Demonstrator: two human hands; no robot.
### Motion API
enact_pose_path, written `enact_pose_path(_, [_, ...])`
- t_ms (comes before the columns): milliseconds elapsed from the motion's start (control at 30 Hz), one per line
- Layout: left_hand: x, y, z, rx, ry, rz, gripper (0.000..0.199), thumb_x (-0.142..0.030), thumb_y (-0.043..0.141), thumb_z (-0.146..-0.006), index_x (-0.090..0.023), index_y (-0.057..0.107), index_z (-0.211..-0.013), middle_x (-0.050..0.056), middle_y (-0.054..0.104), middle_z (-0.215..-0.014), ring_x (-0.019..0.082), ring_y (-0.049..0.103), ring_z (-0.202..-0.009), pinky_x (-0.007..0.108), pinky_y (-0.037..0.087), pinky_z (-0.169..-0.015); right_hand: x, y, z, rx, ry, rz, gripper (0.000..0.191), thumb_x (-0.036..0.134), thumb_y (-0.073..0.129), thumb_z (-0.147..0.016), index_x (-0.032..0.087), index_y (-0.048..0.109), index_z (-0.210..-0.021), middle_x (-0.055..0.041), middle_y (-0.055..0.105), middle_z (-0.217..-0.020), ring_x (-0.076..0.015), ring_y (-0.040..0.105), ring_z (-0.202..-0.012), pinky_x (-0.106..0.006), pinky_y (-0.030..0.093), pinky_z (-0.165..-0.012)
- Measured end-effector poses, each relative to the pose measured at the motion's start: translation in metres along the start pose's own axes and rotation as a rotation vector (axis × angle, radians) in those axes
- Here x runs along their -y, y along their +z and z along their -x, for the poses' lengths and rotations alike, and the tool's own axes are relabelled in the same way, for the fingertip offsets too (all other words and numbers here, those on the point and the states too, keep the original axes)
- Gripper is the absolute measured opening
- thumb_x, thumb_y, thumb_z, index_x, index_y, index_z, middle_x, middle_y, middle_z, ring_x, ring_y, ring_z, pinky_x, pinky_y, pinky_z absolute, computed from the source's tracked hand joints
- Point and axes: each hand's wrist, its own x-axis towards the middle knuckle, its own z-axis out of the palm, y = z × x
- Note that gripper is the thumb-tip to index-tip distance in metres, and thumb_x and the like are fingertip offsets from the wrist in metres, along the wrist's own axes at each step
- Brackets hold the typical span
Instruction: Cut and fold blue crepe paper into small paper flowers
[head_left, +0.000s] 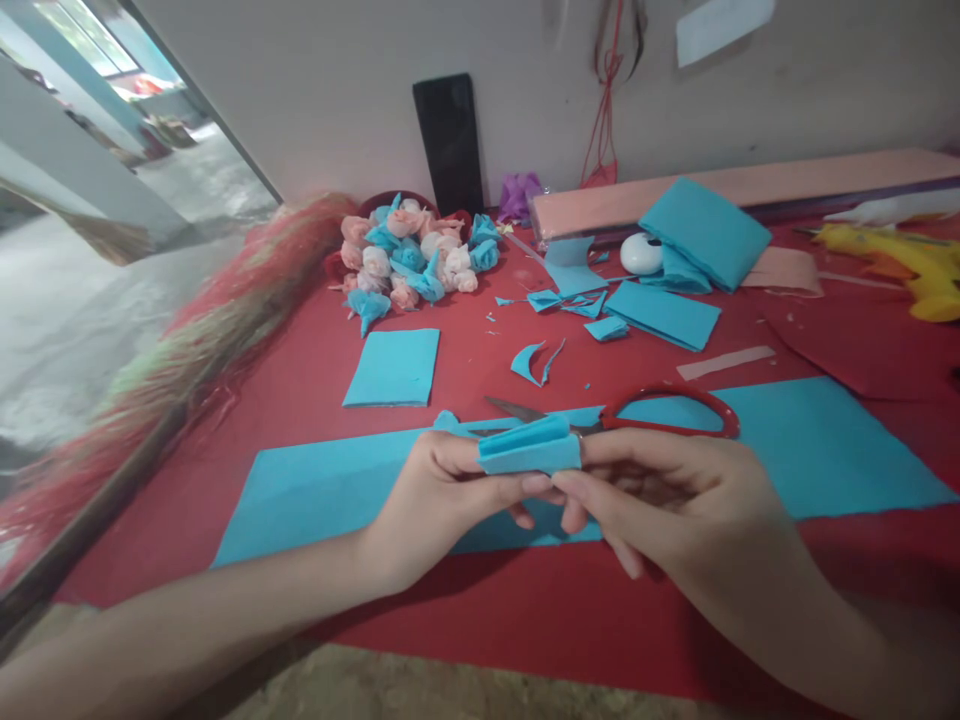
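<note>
A folded piece of blue crepe paper (pixel 531 448) is held up between both hands, its layers showing along the top. My left hand (pixel 442 480) pinches its left end and lower edge between thumb and fingers. At the other end, my right hand (pixel 667 490) grips it with thumb below and index finger behind. Directly behind the hands lie red-handled scissors (pixel 667 392), blades pointing left and partly open. Under them stretches a long flat blue paper strip (pixel 315 490). A square blue paper (pixel 394 367) rests farther back on the left.
Crepe paper roses (pixel 409 250) in blue, peach and white are heaped at the back. Blue scraps (pixel 529 362) and folded blue papers (pixel 664 314) lie right of centre. A yellow glue gun (pixel 900 255) sits far right. A broom (pixel 195 370) leans along the left edge.
</note>
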Motion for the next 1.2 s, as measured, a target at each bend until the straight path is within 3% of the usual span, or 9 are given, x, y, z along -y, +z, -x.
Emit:
enact_pose_path(300, [-0.003, 0.001, 0.003, -0.030, 0.026, -0.085, 0.027, -0.001, 0.066, -0.070, -0.027, 0.075, -0.071, -0.009, 0.071, -0.063, 0.003, 0.061, -0.056, 0.007, 0.052, -0.057, 0.001, -0.001, 0.000, 0.010, 0.015, -0.059, 0.011, 0.025, 0.062, -0.072, 0.019, 0.071, -0.073, 0.0005, 0.063, -0.054, -0.0055, 0.045, -0.033, -0.014, 0.041, -0.032])
enact_pose_path(567, [-0.004, 0.001, 0.001, -0.011, 0.031, -0.059, 0.026, -0.002, 0.065, -0.072, -0.026, 0.075, -0.067, -0.008, 0.072, -0.063, 0.005, 0.063, -0.057, 0.009, 0.053, -0.058, -0.002, -0.001, -0.001, -0.145, -0.379, 0.177, 0.011, 0.012, 0.061, -0.068, 0.018, 0.067, -0.061, 0.0048, 0.058, -0.048, -0.0045, 0.045, -0.038, -0.011, 0.037, -0.036])
enact_pose_path(700, [0.001, -0.003, 0.002, -0.004, 0.020, -0.058, 0.020, -0.007, 0.065, -0.075, -0.023, 0.075, -0.068, -0.005, 0.072, -0.067, 0.009, 0.065, -0.061, 0.017, 0.055, -0.062, -0.001, -0.005, 0.001, -0.086, -0.651, 0.280, 0.015, 0.005, 0.060, -0.071, 0.018, 0.067, -0.070, 0.0066, 0.062, -0.056, -0.0025, 0.051, -0.045, -0.009, 0.040, -0.046])
enact_pose_path(767, [0.003, -0.005, 0.002, -0.032, -0.008, -0.062, 0.015, -0.011, 0.066, -0.075, -0.021, 0.075, -0.070, -0.002, 0.072, -0.068, 0.012, 0.065, -0.061, 0.021, 0.056, -0.065, 0.000, -0.006, 0.003, -0.077, -0.720, 0.337, 0.014, 0.006, 0.059, -0.073, 0.018, 0.067, -0.074, 0.0070, 0.059, -0.054, -0.0027, 0.050, -0.045, -0.011, 0.040, -0.046])
enact_pose_path(967, [0.000, -0.003, 0.001, 0.025, -0.027, 0.023, 0.014, -0.013, 0.068, -0.075, -0.023, 0.075, -0.068, -0.005, 0.072, -0.065, 0.008, 0.065, -0.059, 0.015, 0.054, -0.060, 0.003, -0.009, 0.008, 0.037, -0.671, 0.467, 0.012, 0.011, 0.055, -0.080, 0.020, 0.062, -0.075, 0.0068, 0.055, -0.050, -0.0058, 0.050, -0.042, -0.016, 0.044, -0.049])
enact_pose_path(1200, [-0.004, 0.000, -0.001, 0.001, -0.036, 0.121, 0.005, -0.019, 0.072, -0.071, -0.021, 0.075, -0.068, -0.001, 0.074, -0.067, 0.009, 0.065, -0.058, 0.014, 0.054, -0.054, 0.004, -0.016, 0.014, -0.002, -0.665, 0.428, 0.021, 0.015, 0.053, -0.081, 0.024, 0.066, -0.094, 0.0030, 0.066, -0.064, -0.0098, 0.056, -0.048, -0.020, 0.046, -0.047])
